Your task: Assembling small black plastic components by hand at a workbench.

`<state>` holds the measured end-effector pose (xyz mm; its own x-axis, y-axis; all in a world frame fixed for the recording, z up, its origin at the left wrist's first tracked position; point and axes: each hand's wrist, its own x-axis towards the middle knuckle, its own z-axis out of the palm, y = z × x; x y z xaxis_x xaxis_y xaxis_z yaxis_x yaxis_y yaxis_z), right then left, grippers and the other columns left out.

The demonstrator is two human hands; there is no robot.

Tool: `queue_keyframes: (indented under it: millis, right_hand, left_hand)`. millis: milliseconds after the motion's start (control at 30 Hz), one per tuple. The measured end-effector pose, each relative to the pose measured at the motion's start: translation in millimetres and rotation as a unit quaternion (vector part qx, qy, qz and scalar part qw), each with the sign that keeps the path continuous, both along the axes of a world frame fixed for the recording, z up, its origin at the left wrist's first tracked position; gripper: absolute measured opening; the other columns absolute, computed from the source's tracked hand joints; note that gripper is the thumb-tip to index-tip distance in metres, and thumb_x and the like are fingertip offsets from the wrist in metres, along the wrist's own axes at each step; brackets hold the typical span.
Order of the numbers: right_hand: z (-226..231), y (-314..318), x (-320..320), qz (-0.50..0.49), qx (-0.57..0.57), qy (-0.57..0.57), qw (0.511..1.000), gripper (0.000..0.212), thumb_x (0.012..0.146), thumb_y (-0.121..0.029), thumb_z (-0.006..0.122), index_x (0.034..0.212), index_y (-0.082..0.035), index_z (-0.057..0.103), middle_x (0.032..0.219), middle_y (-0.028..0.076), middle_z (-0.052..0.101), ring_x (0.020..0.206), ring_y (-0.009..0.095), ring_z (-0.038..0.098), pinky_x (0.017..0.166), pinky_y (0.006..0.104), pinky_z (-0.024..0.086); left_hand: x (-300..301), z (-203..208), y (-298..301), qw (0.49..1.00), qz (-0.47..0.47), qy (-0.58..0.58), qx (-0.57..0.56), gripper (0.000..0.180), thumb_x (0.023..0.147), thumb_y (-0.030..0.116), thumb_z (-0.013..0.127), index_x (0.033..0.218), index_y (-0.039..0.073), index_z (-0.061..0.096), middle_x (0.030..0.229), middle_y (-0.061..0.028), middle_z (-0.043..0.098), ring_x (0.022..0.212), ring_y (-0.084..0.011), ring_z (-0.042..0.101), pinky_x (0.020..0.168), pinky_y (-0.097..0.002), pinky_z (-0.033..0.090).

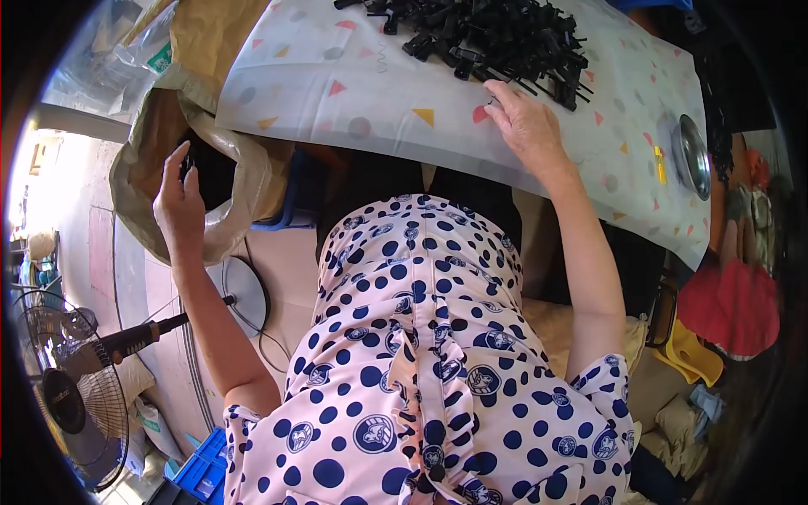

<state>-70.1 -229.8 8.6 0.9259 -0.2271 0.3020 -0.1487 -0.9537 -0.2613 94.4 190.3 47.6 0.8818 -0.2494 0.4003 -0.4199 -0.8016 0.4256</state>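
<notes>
Over the mouth of a pale woven sack point(244, 181), my left hand point(179, 206) has a small black plastic part point(187, 162) between thumb and fingers; the dark sack interior behind blurs its outline. On the table, my right hand point(530, 126) bends its fingers at the near edge of a heap of black plastic parts point(480, 38). Its thumb and fingertips come close together, and what they grip, if anything, is too small to make out. Many parts in the heap have thin stems and lie tangled.
A patterned white cloth covers the table point(387, 105). At its right stand a round metal dish point(693, 156) and a yellow object point(659, 166). A standing fan point(71, 396) and a blue crate point(202, 467) are at lower left. A red cover point(732, 307) hangs at right.
</notes>
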Motion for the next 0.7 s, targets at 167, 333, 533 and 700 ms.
queue_keyframes:
  millis: [167,333,533,700]
  right_hand:
    - [-12.7,-12.4,11.4,0.031,-0.055,0.021,0.998,0.021,0.088,-0.017,0.060,0.108,-0.011,0.058,0.090,0.010,0.064,0.078,0.029,0.061,0.066,0.0325,0.049]
    - [14.9,28.5,6.1,0.063,0.328,-0.138,0.932,0.009,0.092,-0.008,0.057,0.099,-0.002,0.060,0.080,0.000,0.062,0.071,0.011,0.059,0.061,0.0234,0.044]
    - [20.4,72.7,-4.5,0.089,0.529,-0.074,0.841,0.013,0.096,-0.016,0.054,0.096,-0.004,0.061,0.073,-0.001,0.057,0.052,0.002,0.042,0.047,0.0155,0.032]
    - [9.9,88.1,-14.1,0.090,0.637,-0.030,0.765,0.013,0.095,-0.018,0.056,0.096,-0.005,0.060,0.067,-0.003,0.051,0.049,0.003,0.038,0.043,0.0160,0.029]
  left_hand:
    - [-11.7,-8.8,-37.7,0.992,-0.029,-0.119,-0.013,0.041,0.085,0.006,0.062,0.125,0.011,0.055,0.108,-0.0100,0.063,0.080,-0.0154,0.064,0.075,-0.0274,0.051]
    - [-62.7,-12.6,-137.7,0.844,-0.257,0.325,-0.342,0.055,0.085,0.005,0.062,0.135,0.004,0.041,0.118,-0.0153,0.058,0.081,-0.0139,0.062,0.070,-0.0260,0.051]
    - [-74.3,-34.4,-199.0,0.823,-0.324,0.311,-0.347,0.066,0.079,0.011,0.069,0.136,0.001,0.037,0.108,-0.0214,0.060,0.073,-0.0179,0.062,0.067,-0.0294,0.051]
    - [-81.1,-44.8,-188.3,0.818,-0.335,0.363,-0.296,0.059,0.077,0.012,0.071,0.129,0.001,0.046,0.088,-0.0166,0.064,0.071,-0.0201,0.062,0.066,-0.0312,0.050]
